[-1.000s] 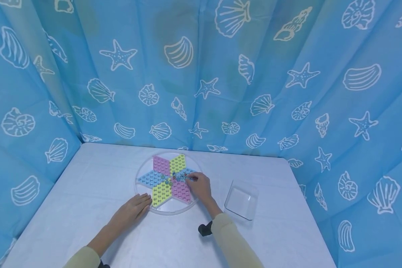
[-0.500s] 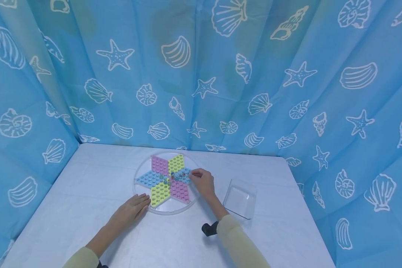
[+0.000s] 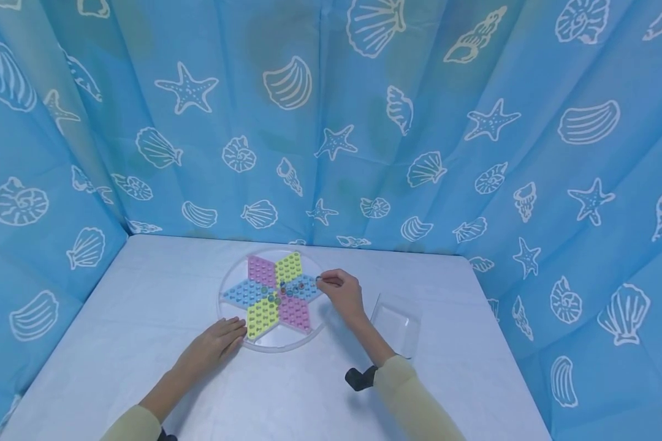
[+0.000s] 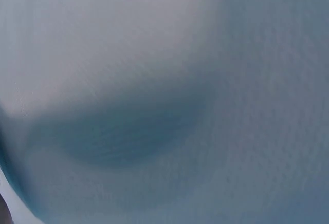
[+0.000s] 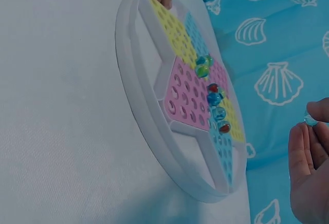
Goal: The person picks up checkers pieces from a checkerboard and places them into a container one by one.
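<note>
In the head view, your right hand (image 3: pixel 344 298), just right of centre, has its grip pinched on a bluish marble (image 5: pixel 310 119), which shows at the right edge of the right wrist view. Your left hand (image 3: pixel 216 342), lower left, rests with fingers extended at the star board's (image 3: pixel 278 350) rim. Marbles (image 5: pixel 219 113) sit mid-board; a glass dish (image 3: pixel 401 323) lies to the right on the table (image 3: pixel 292 398).
</note>
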### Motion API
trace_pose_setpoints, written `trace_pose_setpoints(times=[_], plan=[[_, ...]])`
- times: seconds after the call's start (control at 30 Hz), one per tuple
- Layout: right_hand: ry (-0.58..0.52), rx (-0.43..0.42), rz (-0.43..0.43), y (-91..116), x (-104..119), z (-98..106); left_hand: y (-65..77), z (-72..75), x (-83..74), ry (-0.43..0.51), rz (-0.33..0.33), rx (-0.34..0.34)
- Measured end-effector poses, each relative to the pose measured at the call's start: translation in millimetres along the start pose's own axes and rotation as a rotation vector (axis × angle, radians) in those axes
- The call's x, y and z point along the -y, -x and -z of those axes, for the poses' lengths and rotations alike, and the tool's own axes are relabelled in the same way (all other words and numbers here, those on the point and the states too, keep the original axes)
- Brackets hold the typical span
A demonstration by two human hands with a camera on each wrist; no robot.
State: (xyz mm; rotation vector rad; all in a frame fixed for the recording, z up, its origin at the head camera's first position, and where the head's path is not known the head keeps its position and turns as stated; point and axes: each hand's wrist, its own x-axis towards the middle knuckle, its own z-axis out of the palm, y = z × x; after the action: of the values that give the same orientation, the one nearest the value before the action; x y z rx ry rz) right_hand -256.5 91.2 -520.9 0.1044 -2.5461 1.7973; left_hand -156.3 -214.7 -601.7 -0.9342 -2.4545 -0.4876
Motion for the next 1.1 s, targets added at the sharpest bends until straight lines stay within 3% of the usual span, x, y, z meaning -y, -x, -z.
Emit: trace_pose_setpoints(times=[0.3, 0.67, 1.1], plan=[[-0.054, 0.001, -0.034, 8.2, 2.0, 27.1, 0.2, 0.1, 2.7, 0.019, -0.030, -0.032], [-0.058, 0.013, -0.073, 15.8, -8.8, 71.3, 0.4, 2.9, 2.9, 0.013, 0.018, 0.019], [0.105, -0.010, -0.060, 24.7, -44.4, 118.8, 0.0, 1.5, 1.8, 0.016, 0.030, 0.016]])
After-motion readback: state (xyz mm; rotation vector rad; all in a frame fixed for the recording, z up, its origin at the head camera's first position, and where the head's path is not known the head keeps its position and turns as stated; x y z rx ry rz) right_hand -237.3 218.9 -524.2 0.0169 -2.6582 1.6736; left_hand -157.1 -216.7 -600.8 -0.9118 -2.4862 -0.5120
